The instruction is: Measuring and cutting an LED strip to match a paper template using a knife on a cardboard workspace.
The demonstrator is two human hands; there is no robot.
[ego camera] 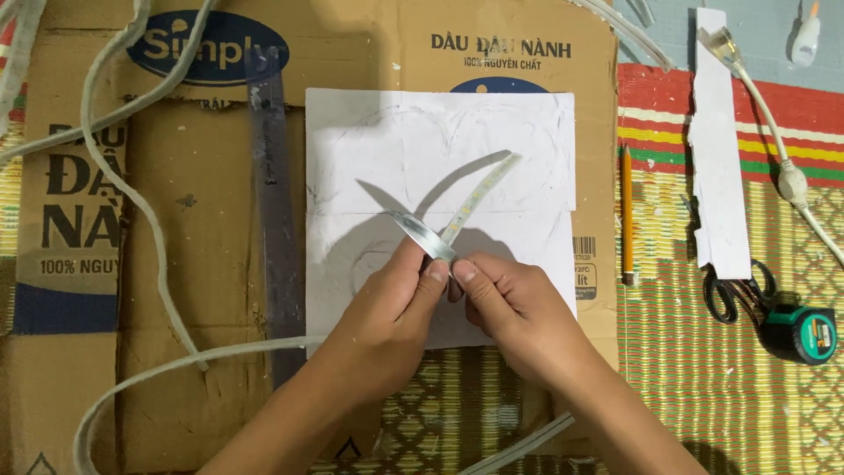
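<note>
A flattened cardboard box point(202, 352) lay over a striped woven mat point(721, 405), and a white sheet of paper point(369, 141) with faint pencil curves sat on it at the centre of the frame. Just below the middle, over that sheet, I held two thin strips crossed like scissors: a silvery backing strip point(413, 230) pinched between my left hand's point(396, 312) thumb and forefinger, and a pale LED strip point(479, 195) pinched by my right hand's point(510, 308) fingertips. The fingertips of both hands nearly met at the crossing. Left of the sheet, a long clear ruler point(274, 229) ran top to bottom. A grey-white cord point(132, 202) looped across the left half of the frame. To the right lay a pencil point(627, 211), a narrow white paper strip point(716, 158), black-handled scissors point(725, 295) and a green tape measure point(802, 332).
</note>
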